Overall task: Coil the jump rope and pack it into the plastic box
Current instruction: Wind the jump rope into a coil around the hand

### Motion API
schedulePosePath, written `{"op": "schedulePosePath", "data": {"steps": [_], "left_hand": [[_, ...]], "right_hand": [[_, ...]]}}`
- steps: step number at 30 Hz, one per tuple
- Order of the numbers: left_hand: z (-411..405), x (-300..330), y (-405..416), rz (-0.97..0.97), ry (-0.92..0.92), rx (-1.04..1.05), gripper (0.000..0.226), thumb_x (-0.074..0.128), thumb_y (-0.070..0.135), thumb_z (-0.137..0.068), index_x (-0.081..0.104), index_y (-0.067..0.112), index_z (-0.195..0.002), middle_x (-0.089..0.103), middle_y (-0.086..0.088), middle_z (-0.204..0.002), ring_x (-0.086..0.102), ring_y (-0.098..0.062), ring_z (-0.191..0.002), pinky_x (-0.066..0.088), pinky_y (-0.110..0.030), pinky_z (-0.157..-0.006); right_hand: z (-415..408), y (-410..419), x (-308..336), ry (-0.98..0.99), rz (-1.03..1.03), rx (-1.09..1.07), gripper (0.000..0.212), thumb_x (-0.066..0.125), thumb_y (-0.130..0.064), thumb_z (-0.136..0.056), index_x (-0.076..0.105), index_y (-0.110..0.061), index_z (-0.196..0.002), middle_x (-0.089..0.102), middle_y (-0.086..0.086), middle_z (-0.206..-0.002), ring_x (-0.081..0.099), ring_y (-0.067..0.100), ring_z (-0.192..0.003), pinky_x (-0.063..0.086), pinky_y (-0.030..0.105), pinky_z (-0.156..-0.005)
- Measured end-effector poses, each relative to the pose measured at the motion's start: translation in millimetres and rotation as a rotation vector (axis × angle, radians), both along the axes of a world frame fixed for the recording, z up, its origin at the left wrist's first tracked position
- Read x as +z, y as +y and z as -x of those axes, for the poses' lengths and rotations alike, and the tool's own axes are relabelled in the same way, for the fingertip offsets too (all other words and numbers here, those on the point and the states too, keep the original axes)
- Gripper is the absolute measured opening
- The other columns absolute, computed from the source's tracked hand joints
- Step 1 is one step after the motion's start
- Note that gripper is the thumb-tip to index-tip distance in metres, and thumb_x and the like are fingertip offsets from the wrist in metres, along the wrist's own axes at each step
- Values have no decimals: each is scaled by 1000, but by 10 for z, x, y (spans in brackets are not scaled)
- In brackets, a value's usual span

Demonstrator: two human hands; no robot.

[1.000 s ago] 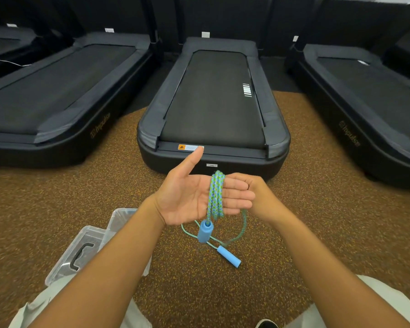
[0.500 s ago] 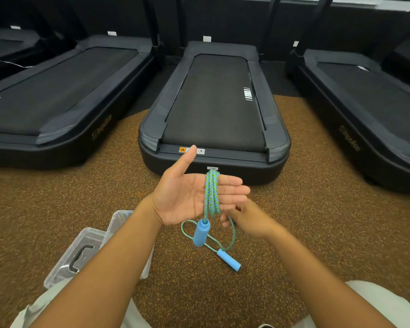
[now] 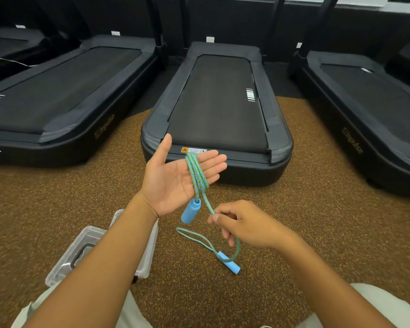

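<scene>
Blue-and-green braided jump rope (image 3: pixel 197 174) is wound in a few turns across the fingers of the left hand (image 3: pixel 175 178), which is held flat and open, palm up, thumb raised. One blue foam handle (image 3: pixel 191 210) hangs just below that palm. The right hand (image 3: pixel 244 223) pinches the free strand between thumb and forefinger, below and to the right of the coil. From there the rope drops to the speckled brown floor (image 3: pixel 317 209), where a slack loop and the second handle (image 3: pixel 230 262) lie. The clear plastic box (image 3: pixel 149 256) sits on the floor by the left forearm, partly hidden. Coiling looks roughly midway. Next, judging by this, the right hand must carry its strand up over the fingers again, keeping it taut.
</scene>
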State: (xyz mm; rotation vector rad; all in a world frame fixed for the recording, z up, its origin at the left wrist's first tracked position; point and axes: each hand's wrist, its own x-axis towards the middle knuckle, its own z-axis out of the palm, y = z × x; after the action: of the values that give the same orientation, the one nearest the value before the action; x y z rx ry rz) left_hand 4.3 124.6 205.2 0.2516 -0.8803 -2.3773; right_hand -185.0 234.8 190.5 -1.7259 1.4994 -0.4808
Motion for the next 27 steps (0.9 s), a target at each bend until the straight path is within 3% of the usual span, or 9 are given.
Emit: {"op": "schedulePosePath", "data": {"steps": [6, 9, 11, 18, 23, 27], "left_hand": [[4, -2, 6, -15, -35, 53, 104, 36, 79, -91, 37, -6, -152, 47, -26, -155, 45, -38, -145, 24, -48, -126], [10, -21, -3, -15, -66, 91, 104, 36, 78, -91, 38, -6, -151, 50, -25, -153, 47, -37, -143, 25, -47, -125], [7, -34, -6, -14, -78, 97, 104, 36, 78, -91, 38, -6, -151, 50, -25, -152, 48, -37, -143, 25, -48, -125], [2, -56, -47, -43, -55, 116, 105, 40, 78, -89, 37, -7, -151, 48, -26, -153, 46, -39, -144, 21, -49, -127], [-13, -39, -51, -48, -94, 107, 107, 37, 80, -90, 37, -9, -150, 49, -29, -151, 48, -39, -142, 25, -50, -125], [63, -27, 54, 43, -163, -90, 116, 26, 88, -88, 40, -10, -149, 52, -29, -148, 54, -36, -134, 40, -46, -116]], "right_hand": [[-28, 94, 218, 14, 118, -15, 25, 65, -29, -97, 63, -13, -78, 69, 12, -61, 61, 9, -46, 49, 23, -54], [-37, 126, 358, 4, 194, -17, 20, 68, -26, -93, 65, -14, -77, 54, -1, -52, 43, 5, -47, 38, 27, -52], [-37, 140, 466, -12, 264, -18, 16, 71, -24, -91, 67, -16, -77, 50, -7, -52, 37, 4, -49, 33, 23, -51], [-27, 167, 771, -270, 267, -36, 9, 73, -11, -92, 73, -12, -83, 53, -9, -53, 42, 2, -49, 36, 17, -50], [-37, 141, 840, -98, 439, -35, 5, 74, -24, -91, 77, -24, -87, 58, 0, -59, 41, 7, -56, 36, 29, -56], [-45, 41, 901, -65, 561, -65, 6, 75, -27, -90, 79, -24, -88, 70, -9, -67, 53, 3, -56, 42, 26, -55]]}}
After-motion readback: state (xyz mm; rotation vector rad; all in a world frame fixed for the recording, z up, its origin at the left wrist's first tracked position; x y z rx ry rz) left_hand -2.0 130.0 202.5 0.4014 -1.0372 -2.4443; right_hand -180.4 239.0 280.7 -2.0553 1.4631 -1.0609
